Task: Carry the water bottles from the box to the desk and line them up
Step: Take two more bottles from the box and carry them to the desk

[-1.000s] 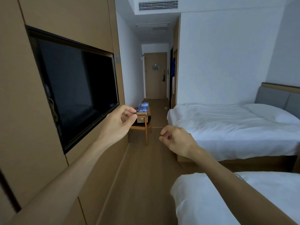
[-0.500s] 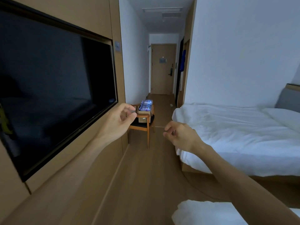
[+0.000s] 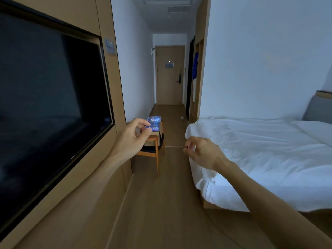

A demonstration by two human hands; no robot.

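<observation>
Both hands are stretched out in front and hold nothing. The left hand (image 3: 132, 139) has its fingers loosely curled, with the thumb near the fingertips. The right hand (image 3: 201, 152) is loosely curled too. Far ahead, a brown box (image 3: 156, 134) sits on a wooden chair (image 3: 154, 153) by the wall. The water bottles (image 3: 154, 123) are in the box, shiny and blue. A big dark TV (image 3: 46, 112) is on the left wall. A white bed (image 3: 260, 151) is on the right.
</observation>
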